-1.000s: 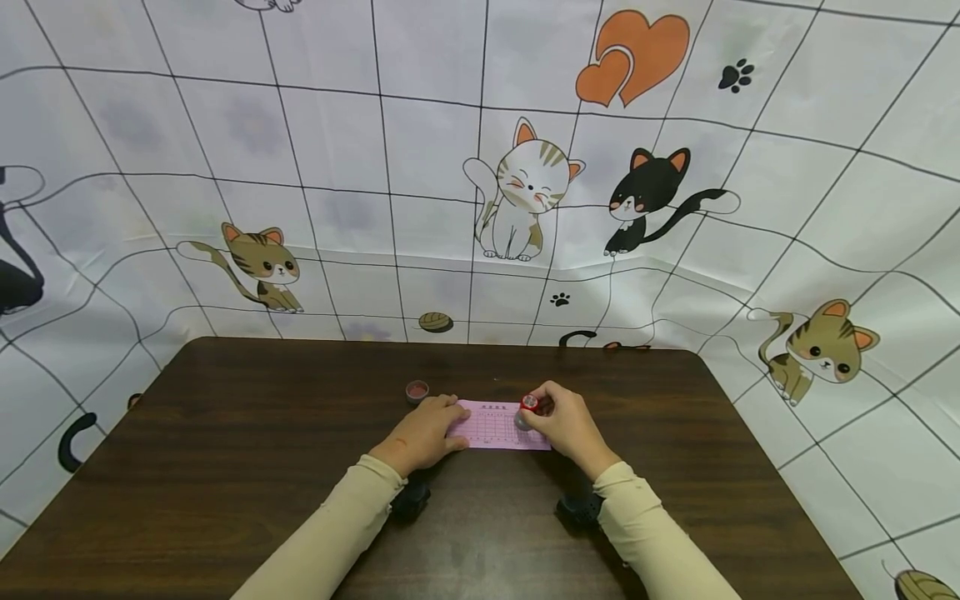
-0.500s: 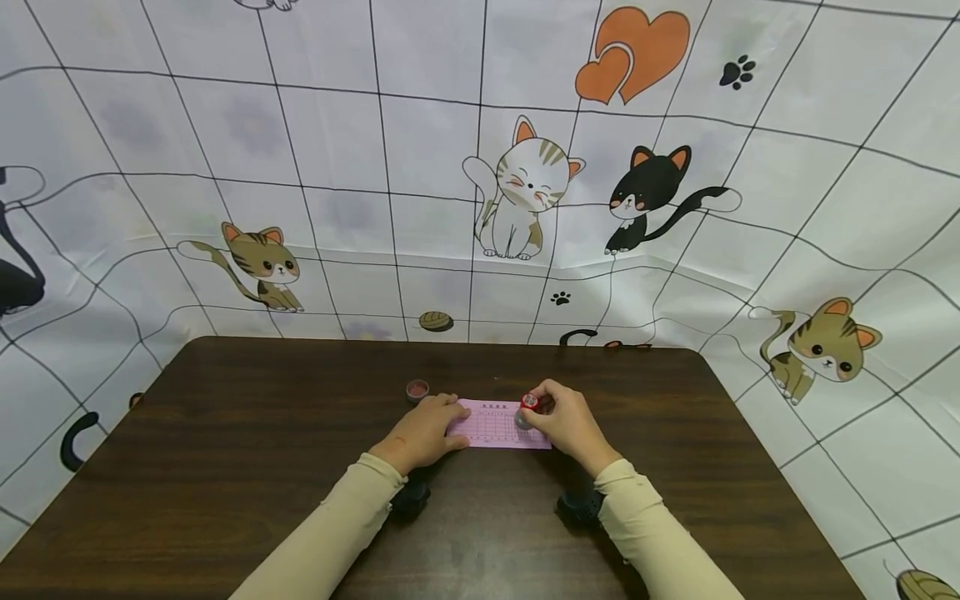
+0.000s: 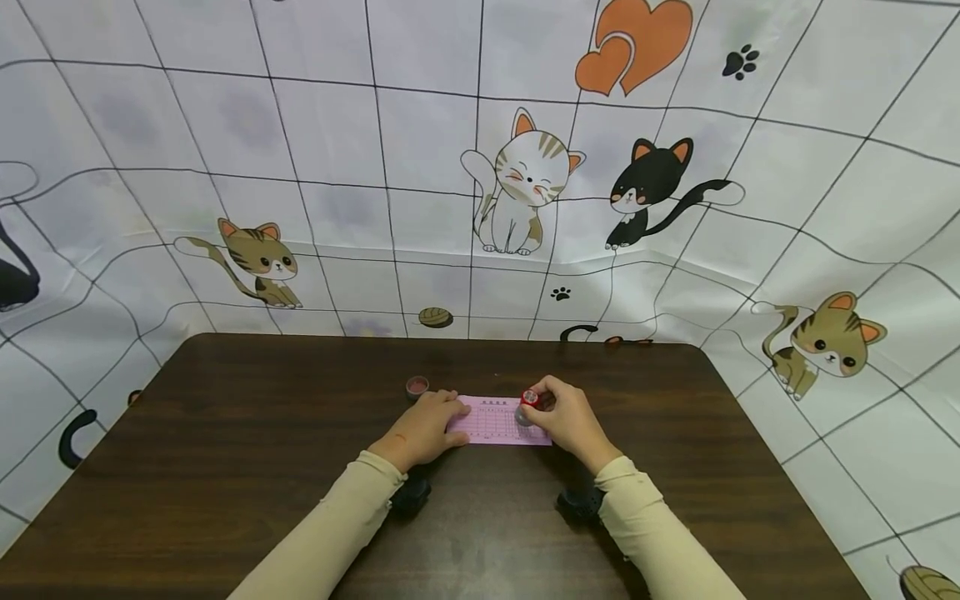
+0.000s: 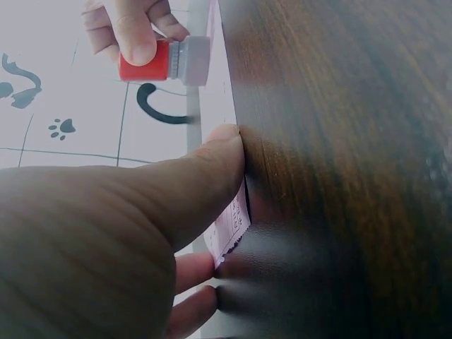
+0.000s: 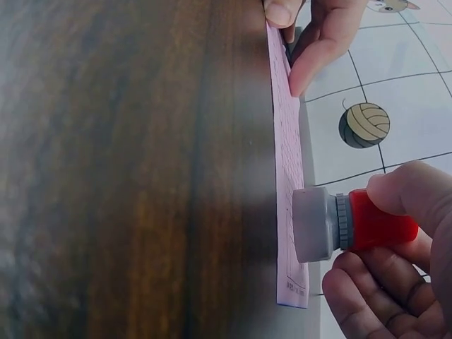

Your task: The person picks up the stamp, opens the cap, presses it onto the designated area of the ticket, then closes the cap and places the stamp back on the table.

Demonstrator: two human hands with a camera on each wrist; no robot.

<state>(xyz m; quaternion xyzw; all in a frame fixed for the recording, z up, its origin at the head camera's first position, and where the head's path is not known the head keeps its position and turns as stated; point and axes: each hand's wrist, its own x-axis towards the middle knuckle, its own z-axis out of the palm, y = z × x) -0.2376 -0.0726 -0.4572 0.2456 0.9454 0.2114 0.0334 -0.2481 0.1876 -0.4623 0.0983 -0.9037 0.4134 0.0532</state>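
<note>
A person sat or stood at the near side of a dark brown desk (image 3: 262, 433), both arms reaching over it. Near the middle of the desk, a little toward the far edge, lay a pink slip (image 3: 491, 427) printed with a grid and, along its far side, a line of heading. The left hand (image 3: 426, 429) rested on the slip's left end, holding nothing; its thumb pressed the near part and a fingertip touched the far part, while other fingers reached past the jagged left edge. The right hand (image 3: 574, 427) gripped the red top of a stamp (image 5: 357, 221) between thumb and fingers. The stamp stood upright over the right part of the slip, its grey end down and seemingly against the paper. Just beyond the left hand, to the far left of the slip, a small round tub (image 3: 417, 387) with reddish contents sat on the desk, apart from the fingers. Pale yellow sleeves covered both forearms, and a black device showed under each wrist, one on the left (image 3: 411, 498) and one on the right (image 3: 579, 506). Beyond the desk hung a white sheet (image 3: 337, 142) with dark grid lines, printed with a white cat (image 3: 517, 196), a black cat (image 3: 648, 183), brown cats on the left and right, orange hearts (image 3: 647, 46), paw prints and balls of yarn.
</note>
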